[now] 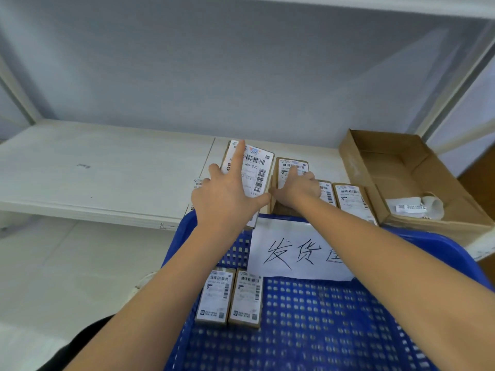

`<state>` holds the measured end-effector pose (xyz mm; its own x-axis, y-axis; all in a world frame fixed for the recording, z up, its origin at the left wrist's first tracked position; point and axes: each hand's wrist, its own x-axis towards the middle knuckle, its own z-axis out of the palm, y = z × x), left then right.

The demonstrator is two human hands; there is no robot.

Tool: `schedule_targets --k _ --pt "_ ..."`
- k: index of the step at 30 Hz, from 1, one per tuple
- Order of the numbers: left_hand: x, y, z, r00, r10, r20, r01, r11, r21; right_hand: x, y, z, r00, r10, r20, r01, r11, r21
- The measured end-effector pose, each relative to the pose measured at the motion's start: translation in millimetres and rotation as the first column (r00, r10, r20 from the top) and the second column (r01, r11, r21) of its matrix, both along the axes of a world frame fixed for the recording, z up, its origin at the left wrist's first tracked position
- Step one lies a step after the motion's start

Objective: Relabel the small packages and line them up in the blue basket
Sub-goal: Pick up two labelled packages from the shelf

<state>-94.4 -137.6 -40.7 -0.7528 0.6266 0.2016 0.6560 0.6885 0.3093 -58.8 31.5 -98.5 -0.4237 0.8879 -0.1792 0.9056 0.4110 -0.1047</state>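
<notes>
A white shelf board (pixel 107 167) runs across the scene under a pale grey back wall, with a blue basket (pixel 334 317) pushed up against its near edge and an open cardboard tray (pixel 401 170) at the far right holding a roll of label backing (pixel 417 207).

In the head view, the left hand (pixel 227 199) lies spread and flat, forefinger stretched out, pressing on a large labelled package (pixel 254 170) on the shelf. The right hand (pixel 297 187) has its fingers loosely curled over the label of a small package (pixel 292 167) just right of it; whether it pinches the label or only smooths it down I cannot tell. More small packages (pixel 348 196) lie on the shelf to the right, and two relabelled packages (pixel 230 295) sit side by side at the basket's near left, below a handwritten paper sign (pixel 297 250).

The packages look like small, stiff cardboard boxes, probably light enough for one hand. The glossy label faces may be slippery, so a hold across the long side edges, thumb against fingers, seems safest; pressing on the top should not crush them, though the corners could dent.
</notes>
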Motion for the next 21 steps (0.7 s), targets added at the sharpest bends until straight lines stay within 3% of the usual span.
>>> schedule_targets --k 10,21 --pt "10 0 -6 0.998 -0.029 0.049 0.031 0.999 -0.039 39 -7 28 0.981 0.11 -0.158 -0.09 0.988 0.128" --pt "62 -2 -33 0.977 -0.095 0.192 0.113 0.99 -0.082 131 -47 21 0.982 0.088 -0.169 -0.097 0.994 -0.046"
